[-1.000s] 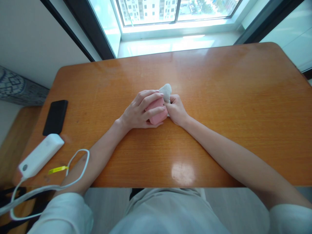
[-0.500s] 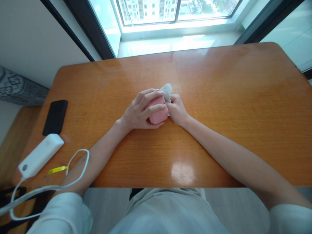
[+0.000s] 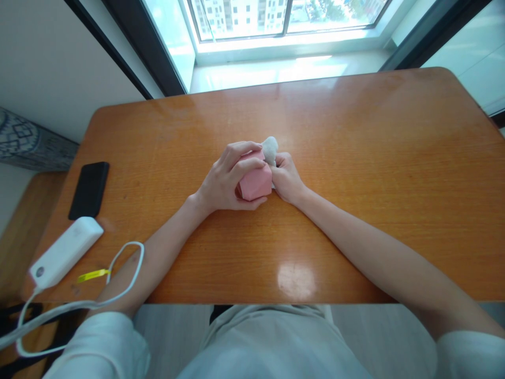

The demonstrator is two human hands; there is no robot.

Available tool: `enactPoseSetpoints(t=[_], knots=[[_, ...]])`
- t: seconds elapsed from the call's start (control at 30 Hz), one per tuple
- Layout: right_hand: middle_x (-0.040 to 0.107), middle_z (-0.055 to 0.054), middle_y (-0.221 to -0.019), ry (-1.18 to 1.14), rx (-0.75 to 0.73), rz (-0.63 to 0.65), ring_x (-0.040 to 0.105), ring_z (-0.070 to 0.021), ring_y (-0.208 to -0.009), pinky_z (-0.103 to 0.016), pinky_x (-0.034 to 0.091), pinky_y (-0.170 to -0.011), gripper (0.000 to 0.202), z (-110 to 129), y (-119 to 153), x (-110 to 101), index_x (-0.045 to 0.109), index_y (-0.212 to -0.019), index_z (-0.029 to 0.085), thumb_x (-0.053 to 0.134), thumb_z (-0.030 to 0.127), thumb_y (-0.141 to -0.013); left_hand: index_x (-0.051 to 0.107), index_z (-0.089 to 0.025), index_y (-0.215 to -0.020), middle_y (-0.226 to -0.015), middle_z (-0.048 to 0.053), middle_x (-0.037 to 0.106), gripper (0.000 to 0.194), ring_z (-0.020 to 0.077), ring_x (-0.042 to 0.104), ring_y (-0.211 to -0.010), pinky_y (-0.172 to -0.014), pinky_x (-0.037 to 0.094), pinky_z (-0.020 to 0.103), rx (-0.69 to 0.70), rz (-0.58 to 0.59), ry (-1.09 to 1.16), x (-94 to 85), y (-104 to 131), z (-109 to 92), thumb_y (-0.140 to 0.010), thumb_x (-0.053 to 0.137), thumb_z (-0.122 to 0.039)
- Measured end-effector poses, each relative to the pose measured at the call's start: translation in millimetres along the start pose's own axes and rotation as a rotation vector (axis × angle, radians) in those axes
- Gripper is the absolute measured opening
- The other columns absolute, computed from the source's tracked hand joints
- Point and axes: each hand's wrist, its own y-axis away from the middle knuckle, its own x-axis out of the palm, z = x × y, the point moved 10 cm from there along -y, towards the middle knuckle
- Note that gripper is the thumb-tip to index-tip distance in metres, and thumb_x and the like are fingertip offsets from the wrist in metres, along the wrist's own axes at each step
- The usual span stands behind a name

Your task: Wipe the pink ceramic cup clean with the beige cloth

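A pink faceted object (image 3: 257,182) is held above the middle of the wooden table (image 3: 355,158). My left hand (image 3: 232,176) wraps round it from the left, thumb below and fingers over the top. On its right side my right hand (image 3: 287,176) is closed on a light grey cloth (image 3: 270,149), which bunches up between the fingers and touches the pink object. Part of the cloth is hidden behind the right fingers.
A black phone (image 3: 89,190) lies near the table's left edge. Below it sits a white power strip (image 3: 66,252), whose cable (image 3: 59,311) loops over my left forearm with a yellow tag (image 3: 93,275). A window (image 3: 284,18) is beyond the table.
The fingers of my left hand have shifted up and back on the pink object, so more of its surface shows. My right hand has hardly moved.
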Motion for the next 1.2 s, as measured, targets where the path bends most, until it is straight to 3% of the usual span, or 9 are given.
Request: enactPoseSetpoints(t=[0.2, 0.43, 0.67, 0.83, 1.03, 1.2], knots=[[0.044, 0.005, -0.060, 0.022, 0.009, -0.011, 0.035, -0.0077, -0.059, -0.024, 0.027, -0.051, 0.049, -0.4, 0.1, -0.6, 0.054, -0.056, 0.021, 0.090, 0.048, -0.075, 0.052, -0.033, -0.154, -0.151, 0.014, 0.064, 0.077, 0.0361, 0.068, -0.140, -0.116, 0.064, 0.057, -0.003, -0.071, 0.089, -0.7, -1.5, 1.8, -0.090, 0.087, -0.059], [0.045, 0.005, -0.059, 0.032, 0.024, 0.000, 0.036, -0.0081, -0.059, -0.024, 0.029, -0.051, 0.053, 1.8, -1.0, 1.7, 0.056, -0.056, 0.021, 0.092, 0.054, -0.075, 0.048, -0.032, -0.147, -0.141, 0.013, 0.066, 0.078, 0.0343, 0.069, -0.135, -0.116, 0.061, 0.053, -0.132, -0.097, 0.206, 2.6, 1.1, 25.8, -0.093, 0.080, -0.078], [0.047, 0.005, -0.059, 0.016, 0.027, 0.002, 0.037, -0.0074, -0.057, -0.024, 0.030, -0.050, 0.056, 2.4, -0.1, 3.3, 0.059, -0.058, 0.020, 0.096, 0.060, -0.074, 0.056, -0.030, -0.143, -0.137, 0.010, 0.071, 0.072, 0.0308, 0.073, -0.129, -0.111, 0.061, 0.046, -0.195, -0.113, 0.269, -0.6, 1.2, 28.7, -0.091, 0.086, -0.070], [0.048, 0.005, -0.059, 0.010, 0.054, -0.006, 0.040, -0.0080, -0.057, -0.024, 0.032, -0.051, 0.058, -2.4, 0.4, 1.8, 0.059, -0.057, 0.020, 0.097, 0.062, -0.072, 0.061, -0.027, -0.136, -0.131, 0.009, 0.076, 0.065, 0.0278, 0.076, -0.117, -0.101, 0.061, 0.042, -0.354, -0.067, 0.356, 1.9, 0.1, 33.8, -0.094, 0.081, -0.072], [0.042, 0.006, -0.056, 0.053, 0.063, -0.008, 0.035, -0.0068, -0.056, -0.024, 0.025, -0.050, 0.065, 1.8, 3.0, 3.5, 0.051, -0.053, 0.021, 0.098, 0.062, -0.071, 0.067, -0.025, -0.117, -0.102, 0.003, 0.074, 0.065, 0.0198, 0.067, -0.086, -0.077, 0.055, 0.034, -0.680, -0.087, 0.523, 10.0, 10.9, 55.6, -0.098, 0.066, -0.087], [0.051, 0.005, -0.060, 0.009, 0.054, 0.005, 0.042, -0.0083, -0.059, -0.024, 0.038, -0.053, 0.057, 11.7, 3.0, 11.7, 0.061, -0.057, 0.020, 0.099, 0.062, -0.067, 0.066, -0.025, -0.099, -0.092, 0.003, 0.071, 0.065, 0.0213, 0.064, -0.082, -0.076, 0.055, 0.039, -0.837, -0.090, 0.616, 16.3, 17.8, 66.4, -0.101, 0.058, -0.090]])
